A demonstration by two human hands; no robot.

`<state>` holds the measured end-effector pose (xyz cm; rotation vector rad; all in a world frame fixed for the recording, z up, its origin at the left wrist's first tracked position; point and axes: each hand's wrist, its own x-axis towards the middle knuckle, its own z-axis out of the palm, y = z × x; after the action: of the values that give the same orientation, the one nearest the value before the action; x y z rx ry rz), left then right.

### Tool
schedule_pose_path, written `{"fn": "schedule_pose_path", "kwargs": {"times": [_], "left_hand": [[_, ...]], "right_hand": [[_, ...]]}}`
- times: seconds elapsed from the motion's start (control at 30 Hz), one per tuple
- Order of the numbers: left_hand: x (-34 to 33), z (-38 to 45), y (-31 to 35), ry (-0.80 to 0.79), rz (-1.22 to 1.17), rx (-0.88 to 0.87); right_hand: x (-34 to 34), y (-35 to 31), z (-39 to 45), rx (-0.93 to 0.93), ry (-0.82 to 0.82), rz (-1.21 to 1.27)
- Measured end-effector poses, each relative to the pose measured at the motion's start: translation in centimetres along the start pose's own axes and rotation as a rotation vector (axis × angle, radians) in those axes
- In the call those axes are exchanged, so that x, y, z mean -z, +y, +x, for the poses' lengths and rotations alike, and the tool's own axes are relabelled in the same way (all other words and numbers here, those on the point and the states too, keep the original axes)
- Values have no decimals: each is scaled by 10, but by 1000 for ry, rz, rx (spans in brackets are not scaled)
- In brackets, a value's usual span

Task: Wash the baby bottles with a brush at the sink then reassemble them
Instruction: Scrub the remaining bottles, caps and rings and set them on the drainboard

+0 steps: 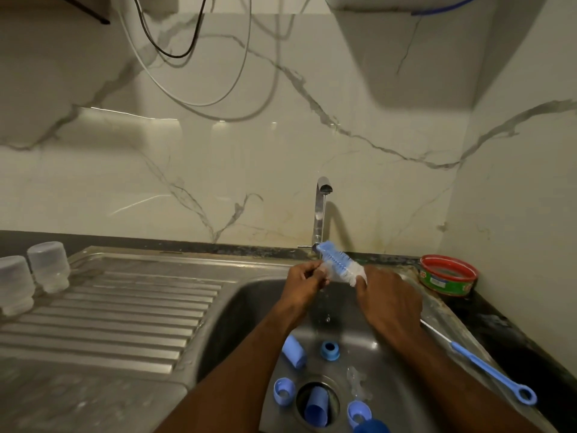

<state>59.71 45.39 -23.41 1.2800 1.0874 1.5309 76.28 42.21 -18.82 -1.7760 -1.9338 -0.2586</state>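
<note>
Rinsing the bottle brush under the tap, bottle parts waiting in the sink.

Nearest me, blue caps [293, 355] and rings [329, 350] lie on the sink [249, 307] floor around the drain. Above them my right hand [387, 303] grips the brush [338, 264] at its white bristle end, and my left hand [304, 281] pinches the bristles with curled fingers. Two upturned bottles [48, 267] stand far left on the drainboard.

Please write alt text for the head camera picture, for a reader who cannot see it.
Over a steel sink, the right hand holds a blue-and-white bottle brush under the running tap, and the left hand holds something small against it. Blue bottle parts lie in the sink.
</note>
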Motion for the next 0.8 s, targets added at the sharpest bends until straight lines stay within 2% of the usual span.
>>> {"fn": "schedule_pose_path", "kwargs": {"times": [0.07,0.13,0.3,0.37,0.47,0.6,0.8], "left_hand": [[2,1,-2,84,-15,32],[5,1,-5,101,4,47],[1,-5,0,-87,-48,63],[0,-6,3,-78,-65,51],[7,2,-3,121,-26,57],[16,9,-16,353,105,100],[11,7,-15,493,371,24]], "right_hand": [[-1,-1,-3,36,10,26],[-1,-6,-6,77,33,44],[1,-11,-2,54,2,48],[2,-6,1,16,-15,10],[5,-1,-2,4,-57,-88],[4,-3,-9,49,-48,-53],[13,-16,-14,-5,38,-24]]}}
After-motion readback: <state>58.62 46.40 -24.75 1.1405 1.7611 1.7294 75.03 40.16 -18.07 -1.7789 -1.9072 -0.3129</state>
